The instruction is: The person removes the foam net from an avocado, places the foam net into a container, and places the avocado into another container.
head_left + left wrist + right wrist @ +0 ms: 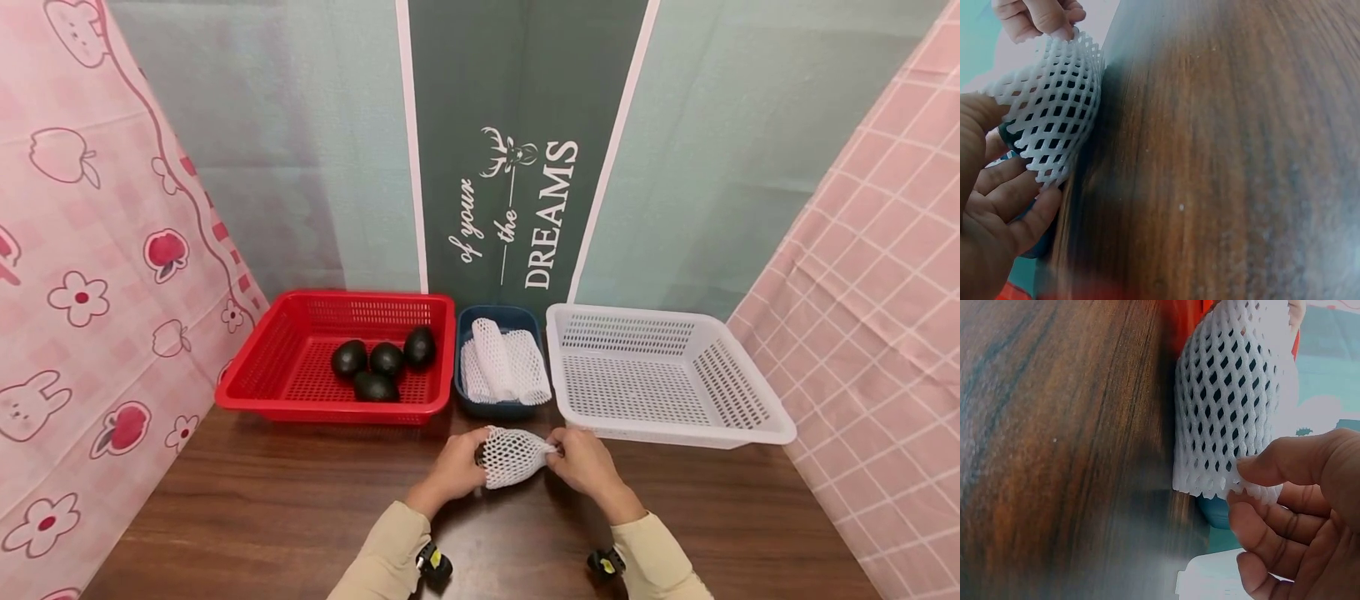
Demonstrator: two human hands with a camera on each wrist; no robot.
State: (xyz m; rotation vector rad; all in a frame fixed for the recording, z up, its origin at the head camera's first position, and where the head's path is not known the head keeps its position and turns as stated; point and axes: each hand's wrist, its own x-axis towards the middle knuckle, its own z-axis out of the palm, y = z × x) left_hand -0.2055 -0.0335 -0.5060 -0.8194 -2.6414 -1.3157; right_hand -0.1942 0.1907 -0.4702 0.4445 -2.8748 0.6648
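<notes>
A white foam fruit net (516, 457) is stretched around a dark avocado (1010, 135), held low above the wooden table. My left hand (455, 465) grips the net's wide end and the fruit in it, with the fingers and thumb on either side. At the other end, my right hand (587, 468) pinches the gathered edge of the net between thumb and forefinger. Through the mesh (1225, 394) the dark fruit shows; most of it is covered. Several more dark avocados (386, 360) lie in the red basket (247, 392).
Behind my hands a small blue bin (495, 411) holds several folded white foam nets (492, 360). To its right stands a white basket (675, 429). Patterned cloths hang at the back and both sides. The brown table (517, 558) lies in front.
</notes>
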